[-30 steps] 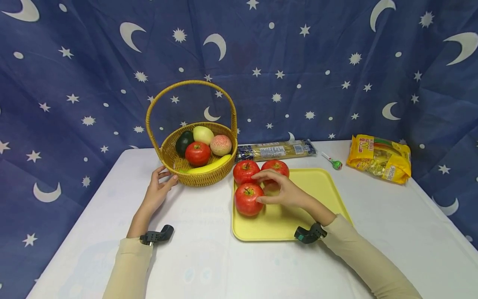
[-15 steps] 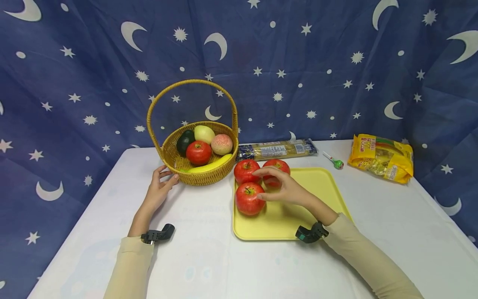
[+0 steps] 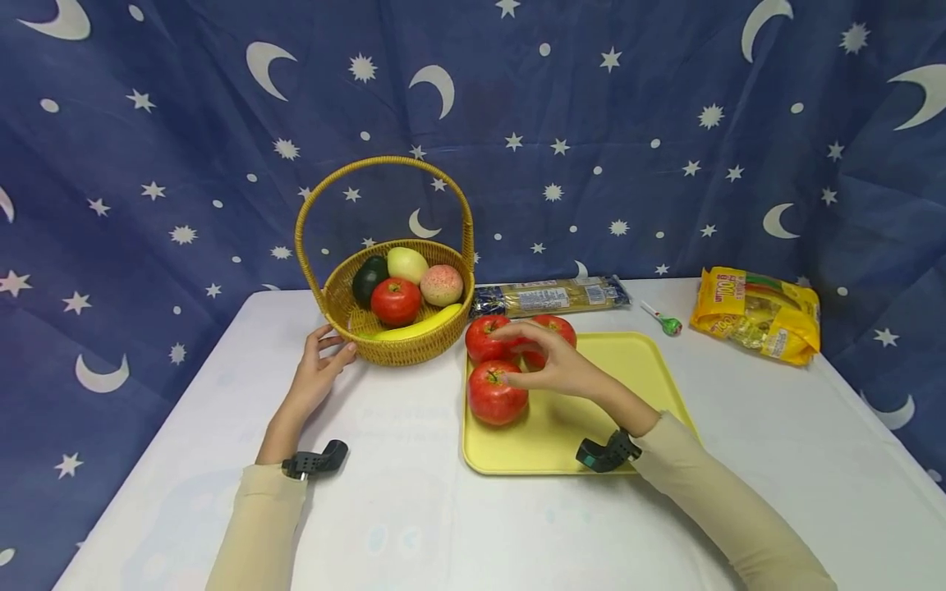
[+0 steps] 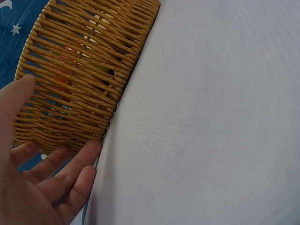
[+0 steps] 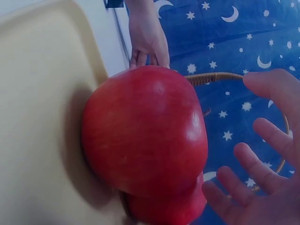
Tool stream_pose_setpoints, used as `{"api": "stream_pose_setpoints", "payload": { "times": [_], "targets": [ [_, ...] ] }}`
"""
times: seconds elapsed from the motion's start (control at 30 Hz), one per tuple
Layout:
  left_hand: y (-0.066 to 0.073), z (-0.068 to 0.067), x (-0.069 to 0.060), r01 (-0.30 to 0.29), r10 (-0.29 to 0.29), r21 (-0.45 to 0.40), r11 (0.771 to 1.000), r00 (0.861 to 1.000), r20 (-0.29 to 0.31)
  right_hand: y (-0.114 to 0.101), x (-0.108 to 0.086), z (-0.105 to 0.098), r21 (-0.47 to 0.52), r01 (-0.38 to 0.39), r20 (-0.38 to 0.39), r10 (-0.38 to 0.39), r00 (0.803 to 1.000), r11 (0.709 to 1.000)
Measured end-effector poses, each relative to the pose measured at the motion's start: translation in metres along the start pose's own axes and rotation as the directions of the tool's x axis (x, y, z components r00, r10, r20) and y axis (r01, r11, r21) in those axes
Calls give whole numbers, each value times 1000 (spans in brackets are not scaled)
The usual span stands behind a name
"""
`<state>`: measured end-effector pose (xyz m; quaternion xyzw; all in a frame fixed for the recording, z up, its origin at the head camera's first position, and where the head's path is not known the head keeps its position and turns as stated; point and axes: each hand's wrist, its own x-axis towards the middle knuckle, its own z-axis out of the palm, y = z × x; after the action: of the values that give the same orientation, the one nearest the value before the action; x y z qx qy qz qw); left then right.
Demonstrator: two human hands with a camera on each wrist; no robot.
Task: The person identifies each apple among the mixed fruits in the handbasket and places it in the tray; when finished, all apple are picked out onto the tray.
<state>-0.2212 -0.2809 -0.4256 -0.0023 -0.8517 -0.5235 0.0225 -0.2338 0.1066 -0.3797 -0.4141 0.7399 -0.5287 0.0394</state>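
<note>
A wicker basket [image 3: 395, 349] with a tall handle holds a red apple [image 3: 396, 301], a banana [image 3: 418, 325], a peach [image 3: 442, 286], a pale yellow-green fruit [image 3: 407, 264] and a dark green avocado-like fruit [image 3: 369, 281]. My left hand [image 3: 314, 376] rests at its near-left side; in the left wrist view the fingers lie loosely along the wickerwork. On a yellow tray [image 3: 613, 427] sit a front apple [image 3: 498, 394], a back-left apple [image 3: 488, 337] and a back-right apple [image 3: 559, 329]. Above them hovers my right hand [image 3: 556, 365], fingers spread and bent, holding nothing, partly hiding the back apples.
Behind the tray lies a long pack of pasta [image 3: 550, 296]. Farther right are a green lollipop [image 3: 668, 325] and a yellow candy bag [image 3: 757, 314]. A blue curtain [image 3: 628, 131] with moons and stars hangs behind the white table [image 3: 414, 509].
My right hand has lifted slightly and moved a little left relative to the tray. The left hand stays at the basket, and the fruit has not moved. The head view has shifted slightly.
</note>
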Motion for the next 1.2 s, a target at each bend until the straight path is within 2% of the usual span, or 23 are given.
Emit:
{"api": "stream_pose_setpoints", "payload": {
  "times": [0.43,0.67,0.73,1.0,1.2],
  "targets": [
    [1,-2,-2,3,-3,-10,1000,1000,-8,-13,25,9,-11,-38,35,38,999,999],
    [36,0,-18,27,-27,-31,999,1000,16,-21,40,16,35,-33,66,31,997,999],
    [40,1,-21,20,-20,-32,999,1000,18,-22,43,18,31,-32,69,30,997,999],
    [40,0,-20,9,-8,-35,999,1000,21,-23,58,23,81,-15,88,8,996,997],
    [40,1,-21,7,-6,-37,999,1000,20,-20,67,28,73,-23,91,16,996,997]
  ]
}}
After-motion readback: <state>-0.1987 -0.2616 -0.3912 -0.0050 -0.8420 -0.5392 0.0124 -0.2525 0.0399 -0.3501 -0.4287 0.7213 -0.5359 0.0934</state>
